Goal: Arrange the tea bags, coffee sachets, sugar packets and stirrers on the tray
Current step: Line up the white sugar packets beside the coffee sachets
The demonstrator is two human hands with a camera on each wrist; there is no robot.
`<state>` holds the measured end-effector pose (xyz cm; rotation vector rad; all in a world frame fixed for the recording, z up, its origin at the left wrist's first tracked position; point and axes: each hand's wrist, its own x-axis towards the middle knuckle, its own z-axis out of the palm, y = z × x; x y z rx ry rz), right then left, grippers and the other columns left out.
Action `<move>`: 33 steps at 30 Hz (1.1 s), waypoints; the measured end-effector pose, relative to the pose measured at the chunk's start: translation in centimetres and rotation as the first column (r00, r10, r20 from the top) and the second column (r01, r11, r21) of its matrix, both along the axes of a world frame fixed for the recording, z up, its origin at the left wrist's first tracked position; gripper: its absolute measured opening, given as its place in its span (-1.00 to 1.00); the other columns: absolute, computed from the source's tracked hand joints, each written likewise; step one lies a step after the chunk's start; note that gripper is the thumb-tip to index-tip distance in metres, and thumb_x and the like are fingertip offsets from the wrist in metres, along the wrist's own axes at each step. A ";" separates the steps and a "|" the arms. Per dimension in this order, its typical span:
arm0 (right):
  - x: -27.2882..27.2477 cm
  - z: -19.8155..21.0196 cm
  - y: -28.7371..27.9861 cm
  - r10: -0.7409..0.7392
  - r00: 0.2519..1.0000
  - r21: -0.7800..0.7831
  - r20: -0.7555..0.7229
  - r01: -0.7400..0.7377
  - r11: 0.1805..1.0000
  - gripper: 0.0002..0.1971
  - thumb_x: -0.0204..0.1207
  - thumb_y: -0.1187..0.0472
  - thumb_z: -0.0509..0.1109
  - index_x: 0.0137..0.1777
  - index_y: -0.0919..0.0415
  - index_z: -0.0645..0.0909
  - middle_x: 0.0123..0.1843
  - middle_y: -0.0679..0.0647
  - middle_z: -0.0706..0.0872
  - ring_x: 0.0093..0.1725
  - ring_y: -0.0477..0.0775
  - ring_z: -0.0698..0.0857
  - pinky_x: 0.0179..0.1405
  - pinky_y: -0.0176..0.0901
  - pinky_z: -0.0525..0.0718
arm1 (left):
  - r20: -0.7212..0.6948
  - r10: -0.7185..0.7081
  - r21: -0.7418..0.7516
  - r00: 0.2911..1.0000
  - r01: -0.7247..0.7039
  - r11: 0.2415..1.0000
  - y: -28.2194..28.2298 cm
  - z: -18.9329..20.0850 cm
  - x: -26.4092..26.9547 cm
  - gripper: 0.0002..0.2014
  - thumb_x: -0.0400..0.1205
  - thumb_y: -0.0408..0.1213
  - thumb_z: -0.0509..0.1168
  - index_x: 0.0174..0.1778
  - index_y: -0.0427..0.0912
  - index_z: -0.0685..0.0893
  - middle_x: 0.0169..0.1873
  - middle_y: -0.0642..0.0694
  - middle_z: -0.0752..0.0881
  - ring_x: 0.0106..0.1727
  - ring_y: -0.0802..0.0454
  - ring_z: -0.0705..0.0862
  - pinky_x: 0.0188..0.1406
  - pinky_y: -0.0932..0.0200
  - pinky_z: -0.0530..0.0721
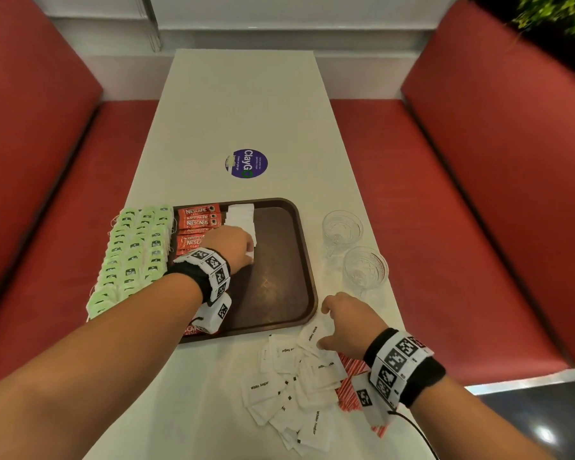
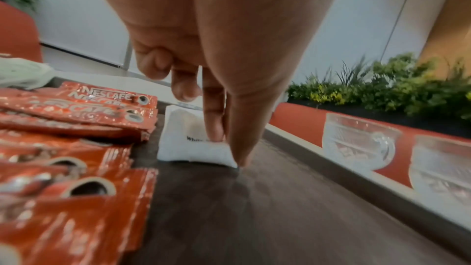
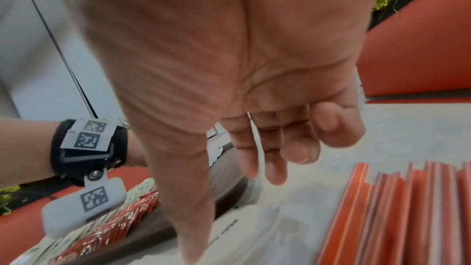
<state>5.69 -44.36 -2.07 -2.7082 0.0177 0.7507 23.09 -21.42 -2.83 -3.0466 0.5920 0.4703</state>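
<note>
While left hand [image 2: 203, 67] pinches sugar packet [image 2: 188, 146] on tray [image 1: 279, 293], right hand [image 1: 346, 322] hovers, grip relaxed, empty.

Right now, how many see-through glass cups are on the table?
2. Both clear patterned glass cups stand on the white table right of the brown tray: one farther, one nearer, beside it. None seem hidden.
</note>
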 end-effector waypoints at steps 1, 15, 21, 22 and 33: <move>-0.2 0.0 0.1 0.002 1.000 -0.014 -0.004 -0.002 1.000 -0.32 0.39 -0.14 0.60 0.45 0.08 0.48 0.30 0.01 0.57 0.21 0.06 0.62 0.18 -0.14 0.60 | -0.016 -0.027 0.040 1.000 0.027 0.999 -0.2 0.2 -0.3 -0.77 0.59 0.01 0.40 0.13 0.08 0.77 0.11 -0.01 0.76 0.14 -0.07 0.70 0.14 -0.01 0.70; -1.0 -0.9 1.7 -0.008 1.000 -0.079 0.019 0.009 0.997 -0.35 0.39 -0.13 0.62 0.41 0.14 0.56 0.21 0.08 0.61 0.16 0.16 0.67 0.12 -0.04 0.66 | -0.143 -0.446 0.014 0.884 0.452 0.892 -3.3 2.2 -13.8 -0.65 0.64 0.16 0.30 0.18 0.02 0.74 0.06 0.02 0.69 0.11 -0.03 0.63 0.12 -0.05 0.67; -1.2 -0.8 2.4 -0.009 0.997 -0.144 0.072 0.019 0.989 -0.43 0.43 -0.05 0.62 0.35 0.14 0.54 0.20 0.10 0.66 0.16 0.19 0.69 0.13 0.02 0.69 | -0.118 -0.462 0.137 0.879 0.476 0.869 -3.8 0.2 -15.9 -0.56 0.58 0.17 0.39 0.25 -0.03 0.68 0.11 -0.05 0.69 0.16 -0.12 0.63 0.07 -0.08 0.60; -1.2 -0.8 2.5 -0.013 0.997 -0.144 0.080 0.024 0.989 -0.46 0.44 -0.03 0.61 0.33 0.15 0.54 0.19 0.11 0.65 0.15 0.19 0.70 0.13 0.03 0.69 | -0.106 -0.452 0.127 0.885 0.463 0.877 -3.8 0.2 -16.0 -0.55 0.57 0.15 0.42 0.27 -0.03 0.66 0.11 -0.05 0.71 0.16 -0.12 0.64 0.06 -0.06 0.60; -1.0 1.1 1.8 -0.090 0.995 0.021 0.041 0.089 0.996 -0.87 0.46 0.16 0.44 -0.23 0.20 0.60 -0.24 0.10 0.69 -0.17 0.16 0.72 -0.15 -0.06 0.70 | -0.256 -0.361 0.102 0.897 0.396 0.913 -4.1 1.0 -16.4 -0.63 0.61 -0.19 0.45 0.29 -0.20 0.59 0.11 -0.21 0.72 0.10 -0.22 0.72 -0.09 0.04 0.60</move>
